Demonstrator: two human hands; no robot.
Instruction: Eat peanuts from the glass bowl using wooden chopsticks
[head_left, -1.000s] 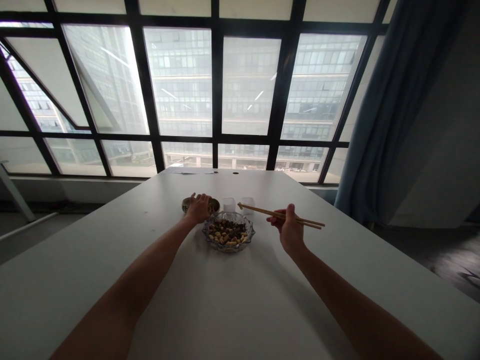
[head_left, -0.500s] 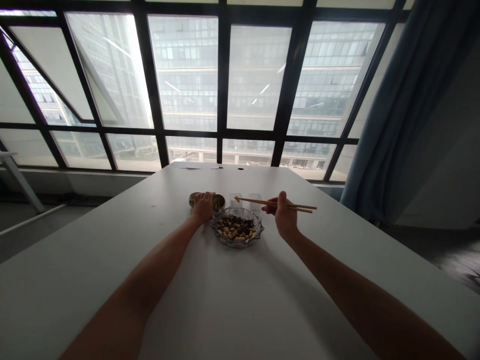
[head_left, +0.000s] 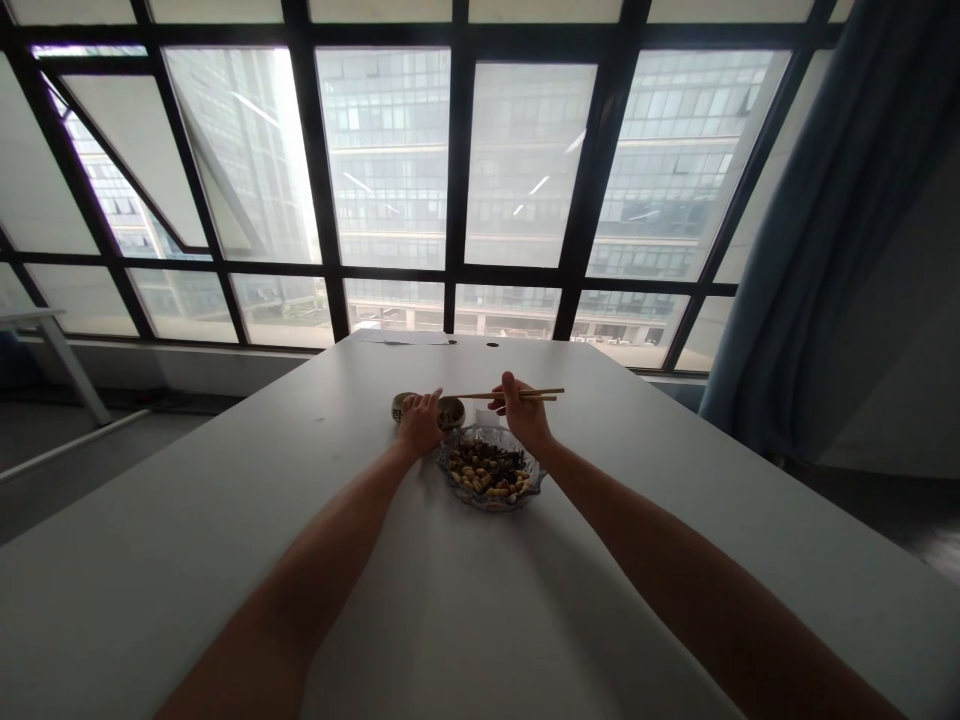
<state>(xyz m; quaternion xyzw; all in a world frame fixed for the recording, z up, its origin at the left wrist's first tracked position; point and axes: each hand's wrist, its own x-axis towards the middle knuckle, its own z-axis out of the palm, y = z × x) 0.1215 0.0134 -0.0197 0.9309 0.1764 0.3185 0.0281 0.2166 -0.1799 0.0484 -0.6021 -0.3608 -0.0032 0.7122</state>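
And the right hand [head_left: 525,412] sweeps leftward, fingers pinched around the chopsticks [head_left: 551,394], whose tips swing from twelve o'clock of the glass bowl [head_left: 486,503] to nearly eleven, at the right small bowl [head_left: 454,412]: the work shifts there. Left hand [head_left: 422,426], half curled, covers part of both small bowls; its grip I can't tell.

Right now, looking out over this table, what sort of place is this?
Probably an office or meeting room: a large white table, dark-framed windows facing a multi-storey building, and a long blue curtain point that way.
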